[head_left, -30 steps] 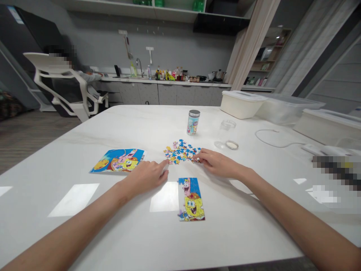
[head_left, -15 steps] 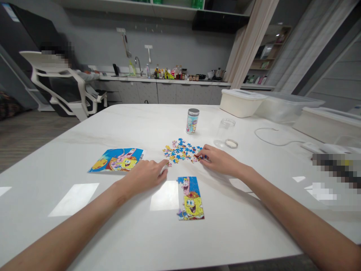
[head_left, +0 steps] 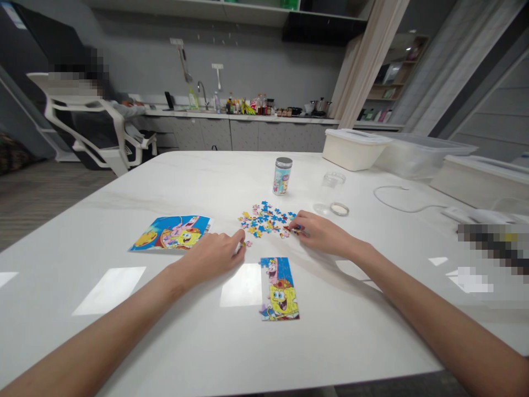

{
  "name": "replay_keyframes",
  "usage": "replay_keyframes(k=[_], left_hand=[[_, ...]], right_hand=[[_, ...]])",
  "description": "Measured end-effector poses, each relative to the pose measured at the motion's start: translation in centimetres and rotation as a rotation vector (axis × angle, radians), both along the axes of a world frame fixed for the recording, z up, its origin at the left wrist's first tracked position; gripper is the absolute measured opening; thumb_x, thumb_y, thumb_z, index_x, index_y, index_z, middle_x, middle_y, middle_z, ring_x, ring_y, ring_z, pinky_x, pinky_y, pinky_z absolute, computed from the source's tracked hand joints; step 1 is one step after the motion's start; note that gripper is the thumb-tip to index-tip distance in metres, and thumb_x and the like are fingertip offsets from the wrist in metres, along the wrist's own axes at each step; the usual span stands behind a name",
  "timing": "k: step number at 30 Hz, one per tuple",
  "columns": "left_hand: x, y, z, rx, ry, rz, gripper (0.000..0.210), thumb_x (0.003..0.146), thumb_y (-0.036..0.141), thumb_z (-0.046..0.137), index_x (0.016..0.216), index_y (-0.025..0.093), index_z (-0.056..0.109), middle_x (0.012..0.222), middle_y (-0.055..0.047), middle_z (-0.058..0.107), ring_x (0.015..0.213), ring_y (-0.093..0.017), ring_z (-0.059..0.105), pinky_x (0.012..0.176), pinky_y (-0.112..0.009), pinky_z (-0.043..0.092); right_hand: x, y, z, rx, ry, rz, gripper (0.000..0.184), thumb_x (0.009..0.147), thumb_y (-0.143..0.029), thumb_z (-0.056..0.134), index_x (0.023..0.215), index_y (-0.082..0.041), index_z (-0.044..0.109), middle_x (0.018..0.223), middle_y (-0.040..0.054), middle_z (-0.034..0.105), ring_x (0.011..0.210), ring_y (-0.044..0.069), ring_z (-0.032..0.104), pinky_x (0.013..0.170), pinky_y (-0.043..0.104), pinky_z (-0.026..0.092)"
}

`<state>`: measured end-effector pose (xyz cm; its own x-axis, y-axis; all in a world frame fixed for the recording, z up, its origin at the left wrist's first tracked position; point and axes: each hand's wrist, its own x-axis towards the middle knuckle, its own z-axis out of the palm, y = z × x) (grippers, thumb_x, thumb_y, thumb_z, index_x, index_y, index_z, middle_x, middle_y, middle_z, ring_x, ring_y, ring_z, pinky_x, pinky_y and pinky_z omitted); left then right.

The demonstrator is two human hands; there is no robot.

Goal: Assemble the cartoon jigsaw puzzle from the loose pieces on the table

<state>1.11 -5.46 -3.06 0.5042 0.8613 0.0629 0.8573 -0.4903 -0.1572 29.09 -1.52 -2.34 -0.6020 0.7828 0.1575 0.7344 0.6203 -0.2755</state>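
Loose jigsaw puzzle pieces [head_left: 268,221] lie in a pile at the middle of the white table [head_left: 173,353]. At the pile's near left edge, my left hand [head_left: 217,252] has its fingers curled, with thumb and index finger at a small pink and yellow puzzle piece [head_left: 248,243]. My right hand [head_left: 316,231] reaches the pile's right edge, its fingertips pinched around puzzle pieces partly hidden by the fingers. Between my forearms lies a joined puzzle section [head_left: 281,289] with a yellow cartoon figure and a pink one. A printed picture sheet [head_left: 171,232] rests beyond my left hand.
Behind the pile stands a printed tin [head_left: 281,176] with a silver lid. To its right are a clear jar [head_left: 330,193] and a ring-shaped lid [head_left: 339,209]. Storage boxes [head_left: 353,149] and a white cable [head_left: 400,207] occupy the right side. A person sits in a chair [head_left: 118,132] far left.
My left index finger has lifted and drawn back slightly, and the small piece beside it sits a little nearer to me. The right hand has barely shifted at the pile's edge.
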Motion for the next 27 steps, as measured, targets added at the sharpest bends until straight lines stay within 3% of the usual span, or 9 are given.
replay_keyframes(k=[7,18,27], left_hand=[[0.11,-0.10,0.10,-0.013,0.010,-0.008,0.032,0.096,0.032,0.028,0.109,0.018,0.053,0.063,-0.004,0.066,0.058,-0.019,0.062,0.054,-0.027,0.035],[0.04,0.07,-0.04,-0.023,-0.012,-0.015,0.032,0.096,0.032,0.027,0.108,0.018,0.053,0.061,-0.003,0.064,0.058,-0.020,0.061,0.054,-0.027,0.034],[-0.06,0.01,-0.05,-0.016,-0.002,-0.021,0.032,0.097,0.032,0.027,0.108,0.019,0.053,0.060,-0.002,0.064,0.057,-0.020,0.061,0.052,-0.027,0.031]], right_hand=[[-0.02,-0.15,0.20,0.008,-0.009,-0.013,0.044,0.075,0.004,0.044,0.106,-0.020,0.063,0.105,0.0071,0.059,0.098,0.020,0.058,0.083,0.029,0.044],[-0.13,0.03,0.08,0.030,-0.016,-0.066,0.026,0.082,-0.009,0.053,0.102,-0.020,0.064,0.100,0.0070,0.062,0.088,0.019,0.060,0.078,0.030,0.046],[-0.27,-0.03,0.23,-0.012,-0.006,-0.089,0.018,0.085,-0.019,0.057,0.101,-0.020,0.065,0.083,0.0034,0.063,0.078,0.017,0.059,0.067,0.028,0.042]])
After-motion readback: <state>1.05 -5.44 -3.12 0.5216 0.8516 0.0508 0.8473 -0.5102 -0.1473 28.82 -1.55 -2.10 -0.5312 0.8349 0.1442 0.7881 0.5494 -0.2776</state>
